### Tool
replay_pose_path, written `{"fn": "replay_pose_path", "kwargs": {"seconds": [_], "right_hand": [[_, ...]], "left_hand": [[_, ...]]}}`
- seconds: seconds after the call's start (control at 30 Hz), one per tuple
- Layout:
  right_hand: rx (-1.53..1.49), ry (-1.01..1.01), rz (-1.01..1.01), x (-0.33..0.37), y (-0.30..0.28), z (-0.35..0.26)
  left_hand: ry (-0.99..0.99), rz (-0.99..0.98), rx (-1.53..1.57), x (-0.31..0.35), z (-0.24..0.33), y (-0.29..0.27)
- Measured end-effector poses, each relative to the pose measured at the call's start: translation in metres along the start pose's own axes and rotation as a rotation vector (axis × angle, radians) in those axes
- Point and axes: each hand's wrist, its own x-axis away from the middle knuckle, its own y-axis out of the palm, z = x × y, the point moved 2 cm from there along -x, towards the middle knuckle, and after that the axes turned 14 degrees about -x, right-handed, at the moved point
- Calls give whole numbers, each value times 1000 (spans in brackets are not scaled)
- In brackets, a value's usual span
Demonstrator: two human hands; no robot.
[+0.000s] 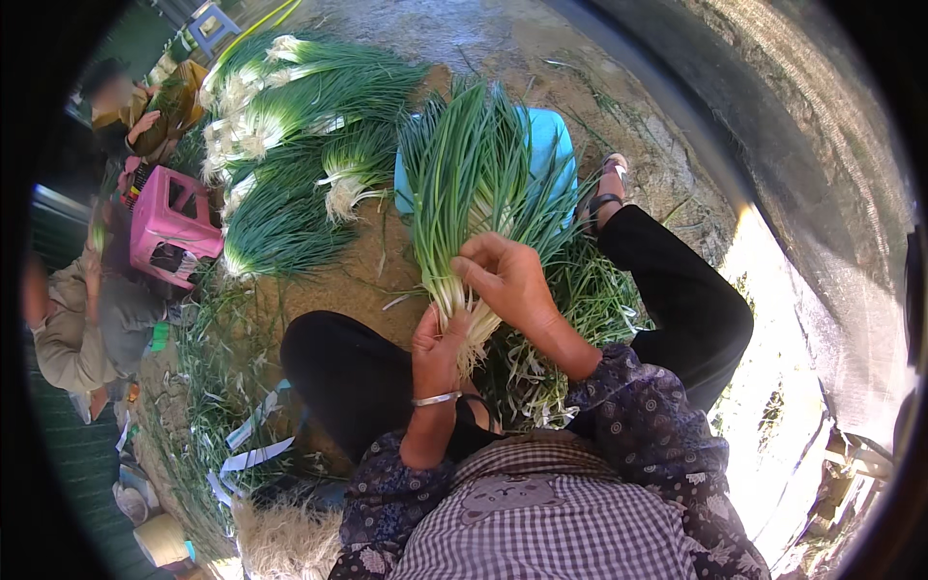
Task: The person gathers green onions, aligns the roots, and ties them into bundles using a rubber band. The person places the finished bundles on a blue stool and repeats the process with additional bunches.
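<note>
— Brown earthen ground (382, 256), sunlit, strewn with leaf litter; at upper left, a pile of scallions (290, 121) near a pink plastic stool (174, 224). Where is the working sample?

— Scallion bunch (445, 193): in front of the seated person, between the knees. Roots toward the body, leaves fanned out over a light-blue flat-topped support (548, 145).

— Grip?

— Left hand (438, 346): fingers closed around the white stems, just by the roots. Right hand (507, 280): thumb and forefinger brought together, pinching stems a little farther up. Number of stems in that pinch: cannot tell.

— Expected handling?

— Judgement only: light overall, the tops limp and trailing, the white shanks firmer. Outer skins probably slick if damp; leaves likely to crease or tear under a hard squeeze.

— Best hold?

— Around the pale shanks, above the root tuft, snug rather than tight. Lifting by the leaf tips would probably bend them and let stems slide apart.
</note>
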Motion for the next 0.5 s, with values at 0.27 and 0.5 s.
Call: {"fn": "replay_pose_path", "kwargs": {"seconds": [0.27, 0.5], "right_hand": [[-146, 84, 51, 5, -8, 8], [-300, 165, 17, 3, -20, 17]], "left_hand": [[-89, 37, -20, 5, 10, 4], [-9, 50, -86, 2, 17, 10]]}}
